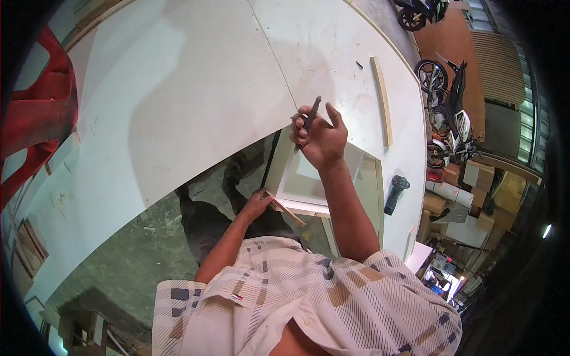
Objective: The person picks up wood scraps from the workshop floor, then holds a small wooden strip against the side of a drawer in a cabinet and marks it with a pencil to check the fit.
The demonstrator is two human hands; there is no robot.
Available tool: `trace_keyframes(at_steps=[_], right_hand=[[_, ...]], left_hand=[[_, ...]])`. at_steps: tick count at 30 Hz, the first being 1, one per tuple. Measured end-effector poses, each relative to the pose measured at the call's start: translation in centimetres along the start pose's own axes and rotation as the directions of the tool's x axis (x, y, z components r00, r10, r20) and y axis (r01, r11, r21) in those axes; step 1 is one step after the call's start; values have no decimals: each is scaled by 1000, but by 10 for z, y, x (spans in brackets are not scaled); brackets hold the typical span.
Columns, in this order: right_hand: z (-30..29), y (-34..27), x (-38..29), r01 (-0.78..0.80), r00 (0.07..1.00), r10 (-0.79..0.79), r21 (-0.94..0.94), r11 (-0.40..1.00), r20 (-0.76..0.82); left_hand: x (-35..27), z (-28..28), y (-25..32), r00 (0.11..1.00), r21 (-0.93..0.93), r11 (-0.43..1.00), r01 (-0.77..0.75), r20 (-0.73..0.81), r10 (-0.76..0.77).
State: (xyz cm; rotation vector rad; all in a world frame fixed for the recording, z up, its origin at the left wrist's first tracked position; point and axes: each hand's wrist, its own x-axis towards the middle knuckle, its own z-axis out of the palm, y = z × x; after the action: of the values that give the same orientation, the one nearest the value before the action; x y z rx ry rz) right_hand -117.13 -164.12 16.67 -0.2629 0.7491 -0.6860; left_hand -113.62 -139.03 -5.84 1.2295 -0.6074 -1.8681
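My right hand (323, 138) is raised over the white tabletop (213, 93), palm turned up. Its fingers curl around a dark, slender, pen-like tool (314, 109), while the thumb stands apart. Lower down, my left hand (257, 205) grips one end of a narrow wooden strip (289, 212). This strip slants along the near edge of a white box-like panel frame (303, 205), close to my legs. Part of the frame is hidden behind my right forearm.
On the right part of the tabletop lie a pale wooden batten (381, 102) and a cordless drill (396, 195). A red plastic chair (44, 109) is at the left. Beyond the right edge are a motorcycle (447, 111) and cardboard boxes (478, 175).
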Motion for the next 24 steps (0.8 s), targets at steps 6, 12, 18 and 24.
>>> trace_keyframes(at_steps=[6,12,18,24], right_hand=[[-9,2,3,-5,991,-11,-125,992,-130],[-10,2,2,-37,990,11,-188,982,-140],[-9,0,5,-18,984,-38,-307,951,-175],[-14,1,5,-51,974,-17,-293,955,-225]], left_hand=[[1,-3,-3,999,0,1000,-3,39,3],[-2,-2,0,999,-35,998,47,11,-47],[7,-5,-18,996,38,997,72,44,-74],[5,-7,-15,997,12,999,39,68,-39]])
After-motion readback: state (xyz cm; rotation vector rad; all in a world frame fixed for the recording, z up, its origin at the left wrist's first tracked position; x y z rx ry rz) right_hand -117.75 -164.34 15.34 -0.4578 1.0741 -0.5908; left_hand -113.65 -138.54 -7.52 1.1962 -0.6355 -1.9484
